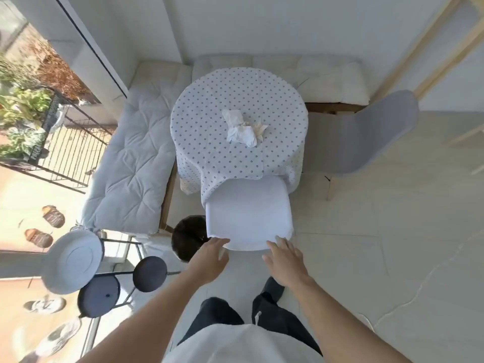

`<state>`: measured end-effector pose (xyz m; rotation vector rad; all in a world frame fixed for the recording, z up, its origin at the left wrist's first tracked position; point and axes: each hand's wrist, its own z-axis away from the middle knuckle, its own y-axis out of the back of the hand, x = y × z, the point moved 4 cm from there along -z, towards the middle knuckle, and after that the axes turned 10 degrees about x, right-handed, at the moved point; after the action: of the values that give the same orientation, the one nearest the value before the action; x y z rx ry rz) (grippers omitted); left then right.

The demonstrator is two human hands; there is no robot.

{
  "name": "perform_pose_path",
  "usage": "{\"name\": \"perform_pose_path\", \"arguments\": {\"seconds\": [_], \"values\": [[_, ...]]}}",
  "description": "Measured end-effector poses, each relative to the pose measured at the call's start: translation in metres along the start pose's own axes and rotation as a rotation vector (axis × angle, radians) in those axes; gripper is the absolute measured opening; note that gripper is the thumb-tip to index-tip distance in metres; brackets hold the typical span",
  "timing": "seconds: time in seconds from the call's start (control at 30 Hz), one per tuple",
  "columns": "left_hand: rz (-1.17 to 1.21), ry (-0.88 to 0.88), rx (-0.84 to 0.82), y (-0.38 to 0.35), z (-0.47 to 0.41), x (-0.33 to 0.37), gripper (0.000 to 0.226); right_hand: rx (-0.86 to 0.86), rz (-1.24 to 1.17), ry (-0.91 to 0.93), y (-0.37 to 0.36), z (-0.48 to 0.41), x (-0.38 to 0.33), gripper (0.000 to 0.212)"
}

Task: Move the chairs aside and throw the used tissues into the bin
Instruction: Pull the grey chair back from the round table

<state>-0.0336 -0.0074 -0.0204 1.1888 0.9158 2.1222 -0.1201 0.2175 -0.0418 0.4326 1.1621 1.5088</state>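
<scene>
Both the left hand (210, 258) and the right hand (284, 259) reach with fingers spread and nothing gripped toward the top edge of the white moulded plastic chair (248, 213), which is tucked under the round table with a dotted white cloth (209, 153). The crumpled white used tissues (243, 129) lie mid-table; the dark round bin (187, 237) stands just left of the chair. A firm two-handed hold on the backrest and a straight pull back, clear of the bin and the hanging cloth, would likely serve best.

bin (189, 237) half-hidden behind white chair (248, 213), shoes (56, 336) blurred — edge-cut
</scene>
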Motion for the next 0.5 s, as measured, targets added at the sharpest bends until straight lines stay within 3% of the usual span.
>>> {"name": "perform_pose_path", "arguments": {"seconds": [0.3, 0.5], "values": [[-0.101, 0.033, -0.06, -0.045, -0.026, 0.013, 0.043, -0.081, 0.006, 0.095, 0.006, -0.038, 0.024, 0.043], [-0.149, 0.057, -0.178, -0.051, -0.051, 0.01, 0.053, -0.177, 0.153, 0.168, 0.015, -0.059, 0.024, 0.037]]}}
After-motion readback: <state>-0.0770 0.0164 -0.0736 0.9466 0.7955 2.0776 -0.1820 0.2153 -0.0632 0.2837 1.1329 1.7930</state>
